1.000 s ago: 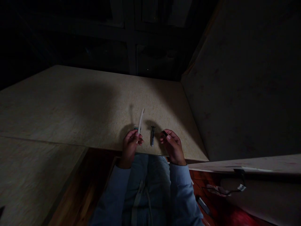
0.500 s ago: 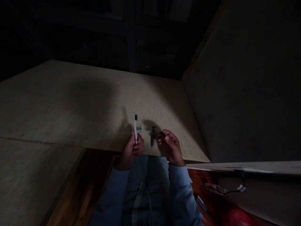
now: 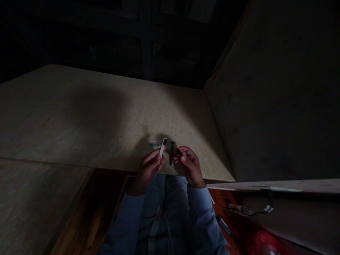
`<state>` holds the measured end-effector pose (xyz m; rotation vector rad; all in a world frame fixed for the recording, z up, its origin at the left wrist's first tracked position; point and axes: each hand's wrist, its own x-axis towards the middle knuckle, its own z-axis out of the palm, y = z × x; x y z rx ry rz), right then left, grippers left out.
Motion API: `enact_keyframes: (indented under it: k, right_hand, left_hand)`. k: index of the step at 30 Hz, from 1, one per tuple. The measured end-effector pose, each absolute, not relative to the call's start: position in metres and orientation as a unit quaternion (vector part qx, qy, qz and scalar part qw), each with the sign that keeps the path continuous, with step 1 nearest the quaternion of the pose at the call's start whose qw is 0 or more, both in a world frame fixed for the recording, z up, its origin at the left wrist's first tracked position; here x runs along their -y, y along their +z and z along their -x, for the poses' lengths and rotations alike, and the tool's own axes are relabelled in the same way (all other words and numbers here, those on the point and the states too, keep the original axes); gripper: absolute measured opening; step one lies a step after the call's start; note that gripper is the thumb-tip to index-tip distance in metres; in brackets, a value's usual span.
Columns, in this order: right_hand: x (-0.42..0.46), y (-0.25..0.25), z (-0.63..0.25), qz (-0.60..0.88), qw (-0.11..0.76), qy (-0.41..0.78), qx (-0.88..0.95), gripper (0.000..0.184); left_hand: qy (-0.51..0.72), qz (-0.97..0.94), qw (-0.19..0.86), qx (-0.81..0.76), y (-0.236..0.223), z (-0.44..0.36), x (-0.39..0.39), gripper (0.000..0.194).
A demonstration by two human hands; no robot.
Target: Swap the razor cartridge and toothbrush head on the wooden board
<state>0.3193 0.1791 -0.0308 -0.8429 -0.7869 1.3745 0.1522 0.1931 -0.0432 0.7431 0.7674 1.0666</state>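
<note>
My left hand is closed around a white toothbrush; its dark-bristled head points up and leans to the right. Between the thumb and fingers of my right hand is a small dark piece, too dim to name exactly. A dark razor lies on the table between my hands, its head toward the far side. Just beyond my left fingers sits a small clear pack with a teal strip.
The pale tabletop runs wide to the left, with a seam there. A grey panel rises on the right. Down at the lower right, a dark cable and a red item show beside the table.
My left hand has tilted the toothbrush to the right and lowered its head toward my right hand. The dark piece in my right hand has shifted slightly left.
</note>
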Motion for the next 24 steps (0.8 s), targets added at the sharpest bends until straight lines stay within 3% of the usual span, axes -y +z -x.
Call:
enact_keyframes:
  k: [12,18,24]
  right_hand:
    - [-0.177,-0.027,-0.317,0.370,0.637,0.582,0.343,0.036]
    - [-0.178,-0.031,-0.316,0.395,0.643,0.566,0.333,0.039]
    - [-0.179,-0.035,-0.316,0.395,0.650,0.561,0.326,0.038]
  left_hand:
    - [0.463,-0.411,0.656,-0.432,-0.034,-0.164,-0.182,0.061]
    - [0.482,-0.441,0.611,-0.446,-0.033,-0.173,-0.178,0.051]
    - [0.440,-0.444,0.634,-0.455,-0.025,-0.169,-0.175,0.051]
